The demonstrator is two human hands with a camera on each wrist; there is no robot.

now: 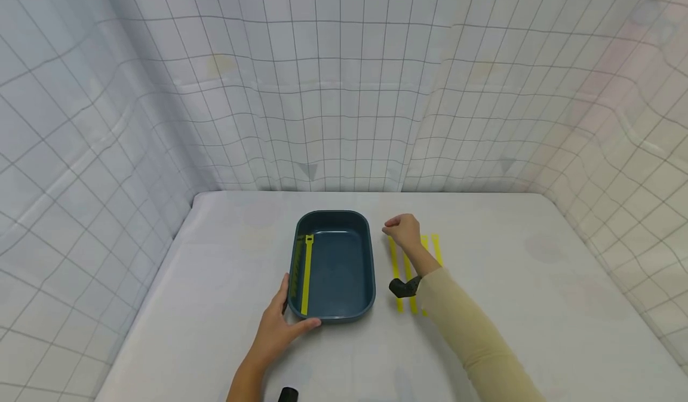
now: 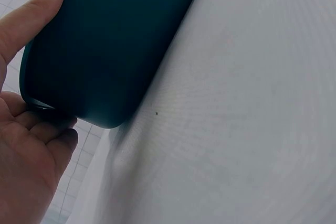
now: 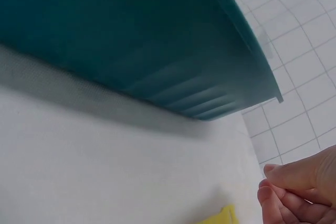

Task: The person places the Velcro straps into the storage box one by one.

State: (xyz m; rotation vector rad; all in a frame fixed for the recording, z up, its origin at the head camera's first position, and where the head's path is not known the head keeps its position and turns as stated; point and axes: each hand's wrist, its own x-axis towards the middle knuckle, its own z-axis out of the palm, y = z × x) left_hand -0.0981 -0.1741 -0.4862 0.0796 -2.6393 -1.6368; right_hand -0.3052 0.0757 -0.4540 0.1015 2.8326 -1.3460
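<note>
A dark teal rectangular tray (image 1: 344,270) stands on the white table. Inside it, along the left wall, lies a yellow hook-and-loop cable strap (image 1: 307,276) with a slotted head at the far end. My left hand (image 1: 273,332) grips the tray's near left corner, thumb at the near rim and fingers round the side. To the right of the tray, several more yellow straps (image 1: 395,261) lie side by side, partly hidden by the right forearm. My right hand (image 1: 405,232) is over their far ends, thumb against curled fingers (image 3: 266,195), with nothing visible between them.
The white cloth-covered table (image 1: 215,258) ends at a hanging grid-patterned curtain (image 1: 344,109) at the back and sides. A black wrist camera mount (image 1: 404,287) on the right arm overlaps the straps. Another black piece (image 1: 288,394) shows by the left wrist.
</note>
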